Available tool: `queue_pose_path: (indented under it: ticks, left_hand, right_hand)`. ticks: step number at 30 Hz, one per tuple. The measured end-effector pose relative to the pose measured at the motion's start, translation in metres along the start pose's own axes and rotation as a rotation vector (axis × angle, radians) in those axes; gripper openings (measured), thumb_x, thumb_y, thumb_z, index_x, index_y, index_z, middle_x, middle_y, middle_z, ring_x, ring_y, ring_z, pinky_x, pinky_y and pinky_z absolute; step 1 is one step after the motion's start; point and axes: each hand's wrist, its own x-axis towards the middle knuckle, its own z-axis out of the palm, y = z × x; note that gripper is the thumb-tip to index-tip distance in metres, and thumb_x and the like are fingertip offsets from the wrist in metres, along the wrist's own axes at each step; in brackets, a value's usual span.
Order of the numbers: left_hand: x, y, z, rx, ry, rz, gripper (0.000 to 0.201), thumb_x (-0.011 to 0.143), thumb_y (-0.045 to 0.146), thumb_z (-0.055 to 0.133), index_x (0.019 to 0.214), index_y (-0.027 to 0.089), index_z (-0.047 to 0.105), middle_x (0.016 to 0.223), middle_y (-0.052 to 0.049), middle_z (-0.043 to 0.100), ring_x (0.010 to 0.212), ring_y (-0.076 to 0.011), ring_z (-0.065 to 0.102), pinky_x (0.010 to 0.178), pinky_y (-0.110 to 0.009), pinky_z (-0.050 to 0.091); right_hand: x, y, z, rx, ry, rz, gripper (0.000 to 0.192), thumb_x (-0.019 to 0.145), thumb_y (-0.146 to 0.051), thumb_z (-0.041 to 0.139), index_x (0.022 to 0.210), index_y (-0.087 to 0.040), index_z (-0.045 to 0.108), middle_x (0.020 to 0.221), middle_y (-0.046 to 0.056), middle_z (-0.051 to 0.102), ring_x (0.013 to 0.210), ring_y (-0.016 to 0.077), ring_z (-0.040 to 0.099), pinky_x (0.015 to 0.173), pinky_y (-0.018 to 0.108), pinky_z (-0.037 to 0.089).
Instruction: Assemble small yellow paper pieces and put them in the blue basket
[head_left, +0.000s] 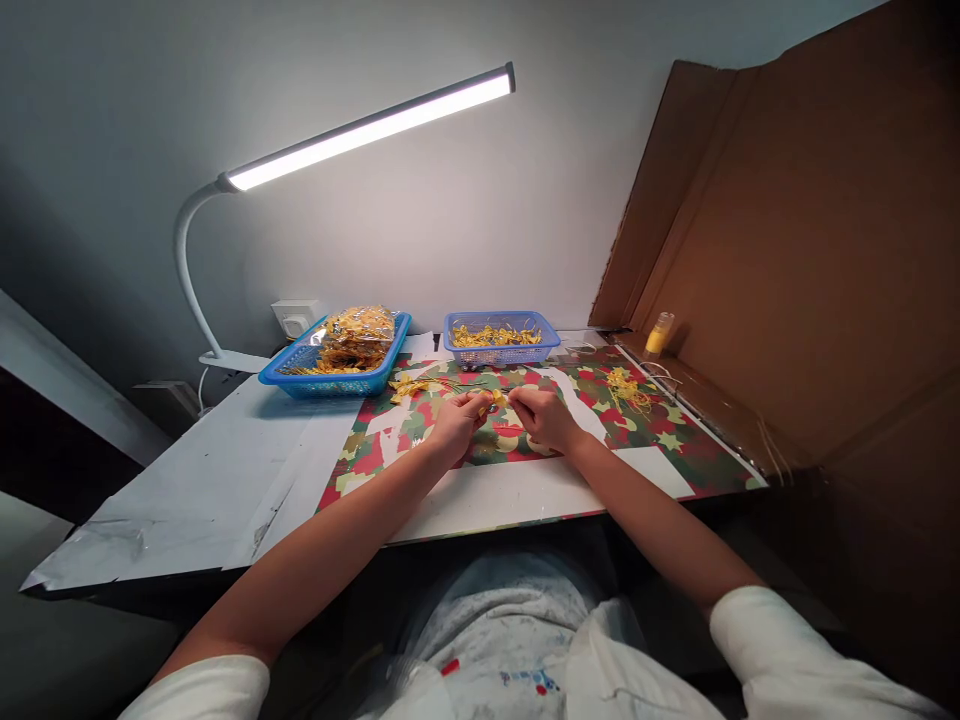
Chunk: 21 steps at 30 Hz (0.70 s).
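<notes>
Head view: L hand (455,425) and R hand (545,417) close together over patterned mat (667,440), fingertips pinched on small yellow piece (496,399) between them, mid-desk. Loose yellow pieces (415,386) just behind L hand. Thread bundle (628,390) on mat, R side. Big blue basket (337,360) back L, w/ yellow stock; small basket (501,340) back centre, same. Bottle (659,334) by cardboard wall (787,250). Lamp (367,125) lit overhead.
</notes>
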Motion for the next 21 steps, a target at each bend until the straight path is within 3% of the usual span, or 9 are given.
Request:
queue_pose_path:
  ticks: [10, 21]
  left_hand:
    - [0.000, -0.005, -0.001, 0.053, 0.030, 0.209, 0.028, 0.047, 0.029, 0.083, 0.052, 0.018, 0.058, 0.053, 0.004, 0.056, 0.053, -0.0080, 0.046, 0.053, -0.022, 0.036]
    - [-0.002, -0.007, 0.002, 0.049, 0.035, 0.196, 0.032, 0.042, 0.031, 0.086, 0.056, 0.015, 0.063, 0.054, 0.002, 0.059, 0.052, -0.0076, 0.046, 0.055, -0.023, 0.035]
  right_hand:
    - [0.000, -0.009, 0.012, 0.113, 0.085, 0.105, 0.020, 0.092, -0.023, 0.040, 0.075, -0.020, 0.051, 0.063, 0.000, 0.053, 0.056, 0.0120, 0.046, 0.056, 0.024, 0.035]
    - [0.001, -0.014, 0.022, 0.200, 0.139, 0.191, 0.017, 0.091, -0.024, 0.043, 0.080, -0.020, 0.055, 0.062, -0.001, 0.054, 0.056, 0.0131, 0.048, 0.055, 0.025, 0.034]
